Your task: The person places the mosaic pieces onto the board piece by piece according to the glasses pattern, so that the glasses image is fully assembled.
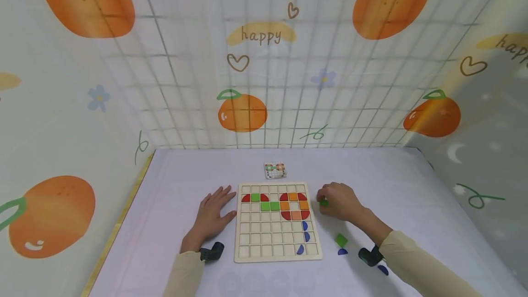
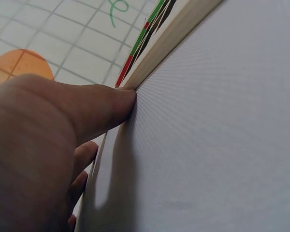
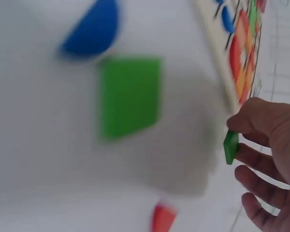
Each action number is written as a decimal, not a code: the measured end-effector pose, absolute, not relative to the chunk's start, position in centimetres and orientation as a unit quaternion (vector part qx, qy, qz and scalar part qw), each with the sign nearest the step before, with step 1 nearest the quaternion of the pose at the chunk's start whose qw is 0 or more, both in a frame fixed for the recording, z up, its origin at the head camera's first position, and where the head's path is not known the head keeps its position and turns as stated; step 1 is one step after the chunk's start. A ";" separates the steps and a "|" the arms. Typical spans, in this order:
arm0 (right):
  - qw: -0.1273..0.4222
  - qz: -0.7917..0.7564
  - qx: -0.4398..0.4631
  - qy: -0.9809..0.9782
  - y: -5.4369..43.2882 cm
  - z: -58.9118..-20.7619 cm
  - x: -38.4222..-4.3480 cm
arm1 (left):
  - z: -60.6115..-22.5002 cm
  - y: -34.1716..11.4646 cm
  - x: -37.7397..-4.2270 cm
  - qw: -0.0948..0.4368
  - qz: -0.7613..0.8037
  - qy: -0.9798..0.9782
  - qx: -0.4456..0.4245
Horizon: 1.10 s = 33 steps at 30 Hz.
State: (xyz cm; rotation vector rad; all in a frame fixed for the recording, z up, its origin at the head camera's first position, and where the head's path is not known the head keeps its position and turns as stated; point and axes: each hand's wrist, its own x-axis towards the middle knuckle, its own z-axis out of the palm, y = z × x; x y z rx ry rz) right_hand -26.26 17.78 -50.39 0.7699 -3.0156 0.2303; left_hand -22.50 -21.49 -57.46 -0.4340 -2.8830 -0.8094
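A pale wooden grid board (image 1: 266, 228) lies flat on the table, carrying red, green and orange tiles in its upper rows and several blue half-round pieces at lower right. My left hand (image 1: 213, 213) rests on the table left of it, fingers extended, the thumb touching the board's side edge in the left wrist view. Just right of the board, my right hand (image 1: 339, 200) pinches a green square tile (image 3: 231, 146) between thumb and fingers, above the table. Below that hand lie another green square tile (image 1: 341, 240) and a blue half-round piece (image 1: 342, 251).
A small pattern card (image 1: 275, 170) with a coloured picture lies behind the board. Another blue half-round piece (image 1: 383, 270) sits near the right wrist camera (image 1: 370, 256). In the right wrist view a red piece (image 3: 163, 217) shows at the bottom. A printed curtain (image 1: 264, 77) hangs behind the table.
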 end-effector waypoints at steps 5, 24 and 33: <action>0.039 0.098 0.304 -0.947 13.5 -50.0 -26.8 | -57.4 -21.5 -22.5 0.058 -0.272 -0.950 -0.140; 0.037 0.131 0.451 -0.882 0.5 -51.5 -26.6 | -57.5 -21.7 -22.6 0.053 -0.273 -0.948 -0.153; -0.009 0.136 0.462 -0.876 -0.8 -51.7 -26.6 | -57.3 -21.7 -22.5 0.058 -0.278 -0.946 -0.157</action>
